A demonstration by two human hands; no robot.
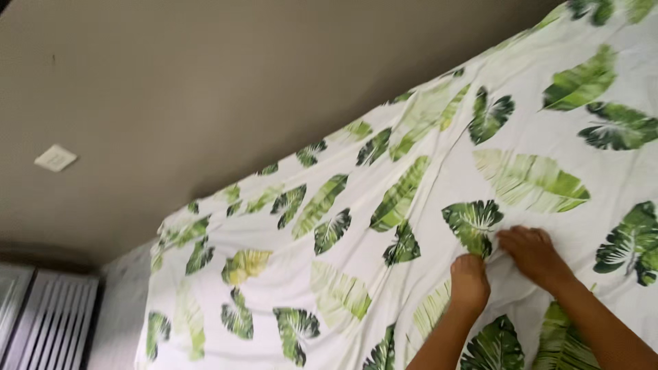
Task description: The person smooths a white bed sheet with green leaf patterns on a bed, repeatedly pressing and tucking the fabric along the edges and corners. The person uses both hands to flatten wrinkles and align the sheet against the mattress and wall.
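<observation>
left hand (470, 281): comes up from the lower edge of the view, forearm sloping up and right, wrist nearly straight. the fingers are curled tight and bunched down into the sheet (384, 226), knuckles up, pinching a small gather of cloth at the fingertips.
right hand (531, 252): forearm enters from the lower right corner and runs up and left. the hand lies palm down on the sheet, fingers pointing left toward the other hand, slightly bent, fingertips pressing into the cloth. whether it actually has cloth pinched cannot be told; it looks mostly flat and loosely closed.
hands together: just beside each other, fingertips nearly meeting at one spot, right hand a little higher in the view.
sheet: white with large green leaf prints, spread over a bed and filling the right and lower part of the view. folds run out from where the hands press. a dark green leaf (473, 223) lies just above the left hand's fingers.
sheet edge: hangs down the bed's side at the lower left.
wall (205, 89): plain beige, behind the bed's far edge.
switch plate (55, 157): small, white, on the wall at left, well apart from the hands.
slatted panel (48, 322): grey, bottom left corner.
</observation>
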